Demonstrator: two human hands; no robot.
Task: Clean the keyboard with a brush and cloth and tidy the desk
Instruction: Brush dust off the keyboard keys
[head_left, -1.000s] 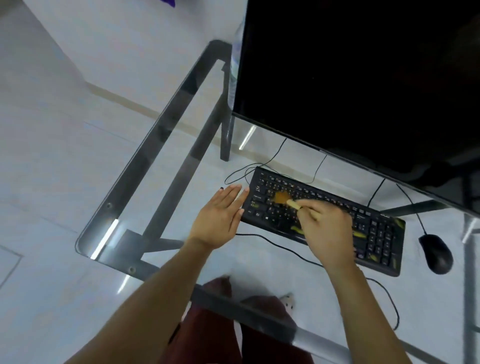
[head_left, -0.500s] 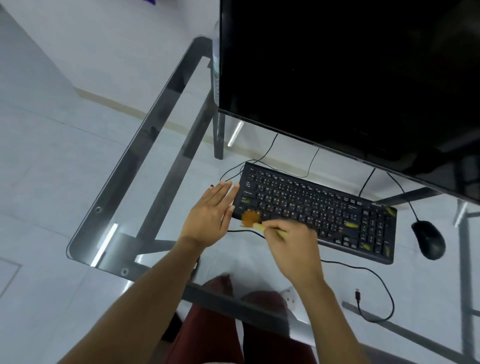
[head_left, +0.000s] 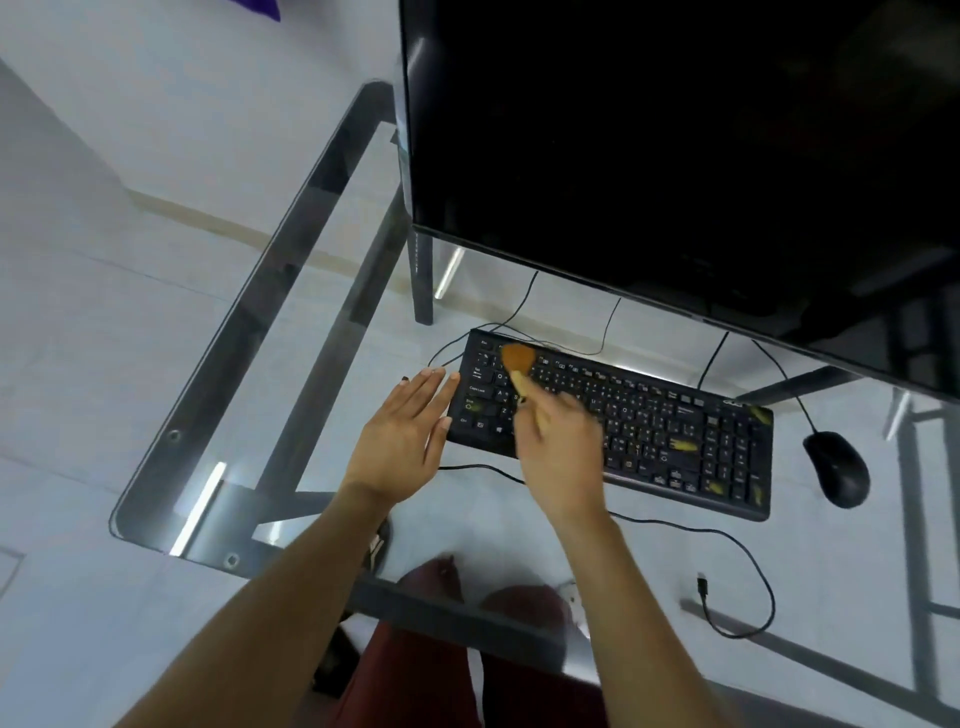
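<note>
- Pale tiled floor shows through a clear glass desk with dark metal frame (head_left: 311, 218); a large black monitor (head_left: 675, 145), screen off, fills the upper right.
- Black full-size keyboard (head_left: 649, 431) lies flat on the glass under the monitor's lower edge, angled, its cable running off the front.
- Yellowish debris bits (head_left: 683, 445) sit on the keys, mostly toward the right end and numpad; the left end looks cleaner.
- Right hand (head_left: 558, 457) is closed around the pale handle of a small brush with orange-brown bristles (head_left: 517, 358); bristles touch the top-left key rows, near the Esc corner.
- Left hand (head_left: 402, 436) lies flat, fingers together and extended, holding nothing; fingertips touch the keyboard's left edge, apparently bracing it.
- Black computer mouse (head_left: 837, 470) sits just right of the keyboard, apart from it.
- Loose black cable with a free plug (head_left: 702, 586) loops on the glass near the front edge.
- No cloth in view.
- Judged step: brushing, early to midway; right-side debris not yet cleared, wiping and tidying not started.
- Risks: hard strokes could flick crumbs onto the glass or push them between keys; the keyboard may slide on smooth glass if the left hand lifts; a wide sweep right could knock the mouse; the forearm could snag the loose cable.
</note>
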